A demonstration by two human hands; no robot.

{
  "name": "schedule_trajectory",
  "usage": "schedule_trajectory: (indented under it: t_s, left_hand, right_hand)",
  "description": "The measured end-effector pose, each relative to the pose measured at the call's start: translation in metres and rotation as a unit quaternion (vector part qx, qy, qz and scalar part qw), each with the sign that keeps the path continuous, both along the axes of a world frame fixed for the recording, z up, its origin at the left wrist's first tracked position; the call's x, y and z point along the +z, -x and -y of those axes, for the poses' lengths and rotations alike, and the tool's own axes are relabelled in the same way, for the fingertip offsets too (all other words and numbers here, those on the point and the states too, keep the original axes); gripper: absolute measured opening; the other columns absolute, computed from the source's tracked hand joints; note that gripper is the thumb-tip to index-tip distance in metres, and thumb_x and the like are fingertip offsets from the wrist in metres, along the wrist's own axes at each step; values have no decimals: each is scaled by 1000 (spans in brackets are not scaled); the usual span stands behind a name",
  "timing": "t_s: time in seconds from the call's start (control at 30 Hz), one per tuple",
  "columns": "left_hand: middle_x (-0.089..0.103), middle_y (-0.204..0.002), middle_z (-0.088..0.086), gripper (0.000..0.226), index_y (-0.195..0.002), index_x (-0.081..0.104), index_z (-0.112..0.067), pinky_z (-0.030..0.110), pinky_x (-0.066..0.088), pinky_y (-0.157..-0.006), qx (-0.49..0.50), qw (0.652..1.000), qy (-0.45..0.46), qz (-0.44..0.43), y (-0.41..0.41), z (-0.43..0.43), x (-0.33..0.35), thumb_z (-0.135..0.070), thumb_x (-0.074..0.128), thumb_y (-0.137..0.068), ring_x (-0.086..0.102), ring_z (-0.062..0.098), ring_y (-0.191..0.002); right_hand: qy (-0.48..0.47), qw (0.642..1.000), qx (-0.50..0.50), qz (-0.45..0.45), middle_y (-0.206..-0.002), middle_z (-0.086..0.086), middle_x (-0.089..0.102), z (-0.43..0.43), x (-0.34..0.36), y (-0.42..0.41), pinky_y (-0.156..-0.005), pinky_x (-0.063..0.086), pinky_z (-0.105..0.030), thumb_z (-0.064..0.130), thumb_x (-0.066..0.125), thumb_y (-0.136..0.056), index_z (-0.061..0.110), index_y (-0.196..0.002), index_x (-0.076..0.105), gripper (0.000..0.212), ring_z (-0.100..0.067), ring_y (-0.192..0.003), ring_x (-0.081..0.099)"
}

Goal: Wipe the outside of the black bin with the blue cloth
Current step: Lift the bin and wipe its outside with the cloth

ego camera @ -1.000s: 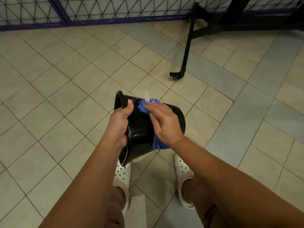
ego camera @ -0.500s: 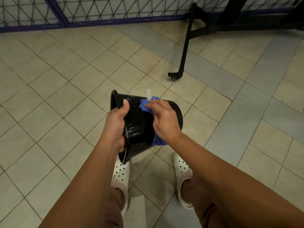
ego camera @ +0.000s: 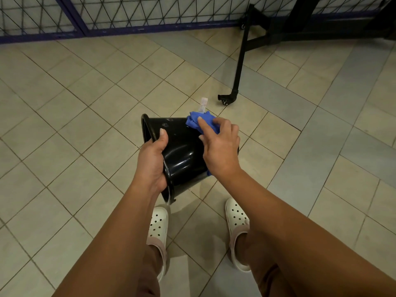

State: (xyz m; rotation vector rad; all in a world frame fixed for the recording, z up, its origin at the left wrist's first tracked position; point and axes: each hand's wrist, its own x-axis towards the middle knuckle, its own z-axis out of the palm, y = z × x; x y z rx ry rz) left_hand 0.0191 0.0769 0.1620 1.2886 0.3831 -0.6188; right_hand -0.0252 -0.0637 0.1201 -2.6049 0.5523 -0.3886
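- Black bin (ego camera: 182,155), tipped on its side above the tiled floor (ego camera: 64,125), is gripped at its rim by the left hand (ego camera: 153,161) (thumb outside).
- Right hand (ego camera: 220,151), fingers nearly straight, presses the blue cloth (ego camera: 198,123) onto its upper wall.
- White clogs (ego camera: 158,224) stand below.

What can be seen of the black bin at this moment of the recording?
The black bin is a round, tapered tub of glossy, plastic-looking material with a rolled rim. It is held above the tiled floor, tipped on its side, mouth toward the person's left, base toward the right. A few pale spots mark its upper wall. The left hand grips the rim, thumb on the outer wall; the right hand presses the blue cloth against the wall near the base.
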Motion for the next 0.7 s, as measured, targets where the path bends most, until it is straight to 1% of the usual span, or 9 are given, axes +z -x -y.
schedule_trajectory:
  t_s: [0.07,0.13,0.23,0.3,0.4,0.53,0.6,0.63,0.7]
  left_hand:
    - [75,-108,12,35,-119,65,-15,59,55,-88,8,1000,-1,-6,-1,1,-2,-40,57,-97,72,36,-100]
    - [74,-109,14,37,-121,65,-14,60,55,-88,15,1000,5,-11,1,3,-2,-41,57,-96,71,37,-101]
    - [75,-106,11,34,-118,64,-15,53,59,-81,23,1000,9,-9,1,3,-1,-40,57,-97,73,35,-97]
    - [75,-104,9,31,-117,64,-16,48,61,-76,22,1000,3,-1,0,2,-1,-38,56,-97,73,32,-96]
    - [71,-115,12,37,-124,62,-14,50,58,-85,8,1000,-17,19,0,2,-3,-39,55,-98,69,33,-106]
    - [70,-117,12,33,-123,62,-16,50,57,-88,4,1000,-19,22,1,3,-4,-37,54,-99,67,32,-108]
    - [70,-118,12,34,-124,62,-15,51,56,-88,8,1000,-12,16,0,3,-5,-36,55,-98,67,33,-108]
    - [70,-118,12,35,-125,62,-15,52,56,-88,10,1000,-9,12,0,2,-6,-35,55,-98,68,33,-109]
    - [71,-116,11,34,-125,61,-15,50,57,-85,18,1000,-2,4,-1,1,-7,-34,55,-98,69,32,-106]
  right_hand:
    - [16,1000,-18,2,-117,-13,51,-1,2,2,-85,42,-42,29,54,-92,15,-131,50,41,-29,-104,46]
    - [54,998,-35,-1,-110,-13,54,-2,4,4,-79,46,-45,28,58,-89,12,-121,56,36,-31,-98,50]
    - [85,995,-46,-31,-109,-15,51,-4,9,5,-74,46,-43,26,56,-89,15,-123,54,36,-32,-97,47]
    - [50,996,-28,-67,-112,-16,46,-3,14,4,-76,49,-39,21,52,-91,17,-132,44,43,-30,-100,44]
    - [9,988,-4,-157,-122,-16,37,1,19,2,-84,44,-33,10,56,-86,14,-138,30,59,-29,-110,39]
    - [6,976,19,-217,-125,-15,36,11,24,1,-77,42,-27,2,67,-75,13,-137,30,73,-27,-111,41]
    - [-2,981,8,-195,-121,-14,43,19,24,0,-76,45,-29,0,61,-79,14,-135,40,62,-29,-106,48]
    - [-3,988,-6,-155,-117,-14,48,23,24,-1,-75,45,-31,1,56,-81,14,-132,47,53,-31,-100,52]
    - [-13,999,-37,-33,-107,-17,56,31,21,-1,-73,48,-32,-2,49,-81,11,-121,61,44,-36,-87,59]
